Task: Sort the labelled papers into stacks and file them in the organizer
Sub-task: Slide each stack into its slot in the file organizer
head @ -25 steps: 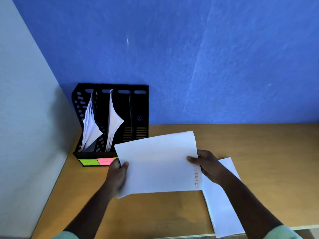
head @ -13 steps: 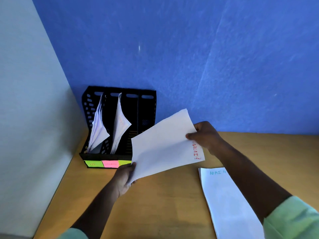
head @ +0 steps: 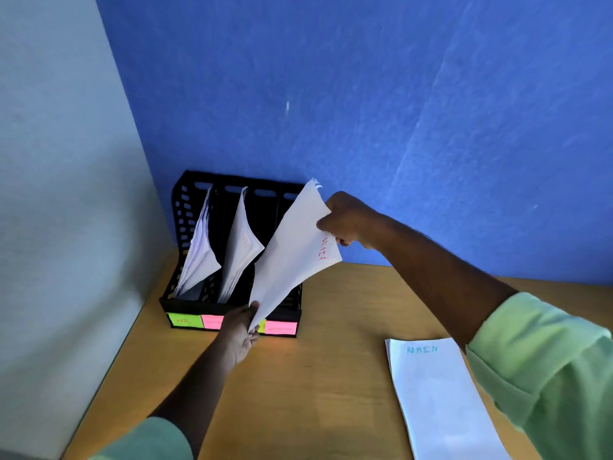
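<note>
Whereas it lay flatter before, the held sheet (head: 292, 250) now tilts steeply over the organizer (head: 185, 207), left hand (head: 240, 333) and right hand (head: 348, 220) pinching its corners; the worktop (head: 315, 393) stack (head: 438, 400) reads "ADMIN", one tab (head: 184, 321) "HR".

Blue back wall (head: 398, 111), pale side wall (head: 59, 194), wooden tabletop (head: 315, 393).

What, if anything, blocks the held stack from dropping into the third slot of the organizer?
Nothing visible does. The held stack, gripped by the left hand and right hand, hangs tilted over the organizer. Papers fill the first two slots; what shows of the third slot looks empty, though the stack hides its lower part.
</note>
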`<action>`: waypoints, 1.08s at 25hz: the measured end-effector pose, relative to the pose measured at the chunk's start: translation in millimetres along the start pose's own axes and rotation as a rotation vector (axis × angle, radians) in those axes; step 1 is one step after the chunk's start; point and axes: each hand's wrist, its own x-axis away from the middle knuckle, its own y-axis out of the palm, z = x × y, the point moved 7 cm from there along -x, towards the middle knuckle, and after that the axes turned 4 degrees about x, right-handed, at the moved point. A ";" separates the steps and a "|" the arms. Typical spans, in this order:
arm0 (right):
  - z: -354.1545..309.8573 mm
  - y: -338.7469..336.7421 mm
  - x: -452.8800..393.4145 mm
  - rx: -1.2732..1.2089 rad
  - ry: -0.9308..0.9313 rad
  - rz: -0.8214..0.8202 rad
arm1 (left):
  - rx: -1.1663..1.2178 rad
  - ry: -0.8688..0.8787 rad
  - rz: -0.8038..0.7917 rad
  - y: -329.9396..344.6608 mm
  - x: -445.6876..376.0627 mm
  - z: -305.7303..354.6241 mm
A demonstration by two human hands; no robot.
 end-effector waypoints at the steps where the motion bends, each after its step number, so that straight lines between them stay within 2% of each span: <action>1: -5.3 0.2 -3.7 0.007 -0.001 0.002 | 0.019 -0.011 0.033 -4.4 -3.3 -1.6; 6: -40.4 1.2 -15.6 0.041 -0.015 0.040 | 0.158 -0.100 0.105 -19.4 -9.0 -7.5; 8: -52.2 2.4 -22.7 0.066 -0.016 0.061 | 0.126 -0.095 0.197 -30.5 -9.9 -8.3; 10: -65.0 6.1 -31.6 0.084 -0.031 0.074 | -0.193 0.053 0.354 -44.4 -6.3 2.8; 11: -71.4 8.1 -36.7 0.089 -0.052 0.076 | -0.395 0.177 0.430 -47.9 -1.1 12.0; 13: -83.0 11.2 -45.5 0.111 -0.079 0.068 | -0.594 0.458 0.486 -40.6 17.1 32.5; 16: -97.9 9.5 -54.9 0.178 -0.110 0.075 | -0.770 0.795 0.421 -17.3 39.3 58.1; 18: -104.9 9.3 -62.9 0.233 -0.121 0.091 | -0.929 0.904 0.330 -2.4 37.5 63.2; 21: -108.3 22.1 -78.4 0.298 -0.137 0.075 | -0.962 0.952 0.265 9.7 27.9 69.3; 25: -97.6 53.2 -95.3 0.265 -0.132 0.034 | -0.943 0.915 0.320 20.0 15.4 80.2; 27: -93.4 67.5 -96.2 0.159 -0.078 0.023 | -0.935 0.907 0.338 19.8 8.2 82.9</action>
